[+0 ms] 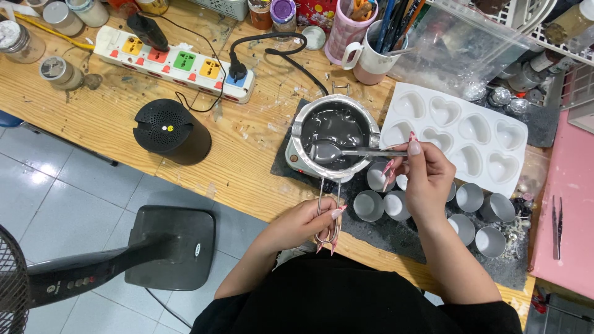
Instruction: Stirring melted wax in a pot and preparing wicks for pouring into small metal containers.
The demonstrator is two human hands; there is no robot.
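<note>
The small metal melting pot [336,133], stiff, probably hot and sloshing with dark liquid, sat on the surface just left of the white heart mould [461,133], best held by its wire handle [328,210], which the left hand [303,222] pinched, while the right hand [427,176] gripped a light spoon [346,151] dipped into it.

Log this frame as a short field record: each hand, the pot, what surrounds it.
left hand: grips the pot's wire handle
right hand: holds a spoon, bowl inside the pot
pot: small metal melting pot on a hot plate, dark liquid inside
nearby: white heart mould, small metal cups, power strip, black speaker
surface: wooden table
</note>
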